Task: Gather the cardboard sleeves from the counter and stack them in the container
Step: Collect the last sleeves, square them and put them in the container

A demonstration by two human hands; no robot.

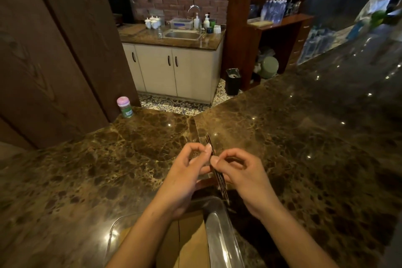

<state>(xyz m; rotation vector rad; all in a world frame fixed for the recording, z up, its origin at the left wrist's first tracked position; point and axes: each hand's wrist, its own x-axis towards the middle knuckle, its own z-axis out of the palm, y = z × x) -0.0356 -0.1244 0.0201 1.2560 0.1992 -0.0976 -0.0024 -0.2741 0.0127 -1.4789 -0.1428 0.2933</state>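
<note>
Both hands hold one flattened cardboard sleeve (219,180) edge-on above the brown marble counter (108,169); it shows as a thin dark patterned strip. My left hand (185,172) pinches it from the left and my right hand (243,174) from the right, thumbs and fingertips meeting near its upper part. Directly below my wrists stands a clear plastic container (219,230) at the counter's near edge, and brown cardboard sleeves (189,241) lie flat inside it. My forearms hide part of the container.
A small tin with a pink lid (124,107) stands at the counter's far left by a dark wooden panel (54,61). Beyond the counter are a sink (182,34), white cabinets (174,69), a black bin (233,81) and wooden shelves (272,35).
</note>
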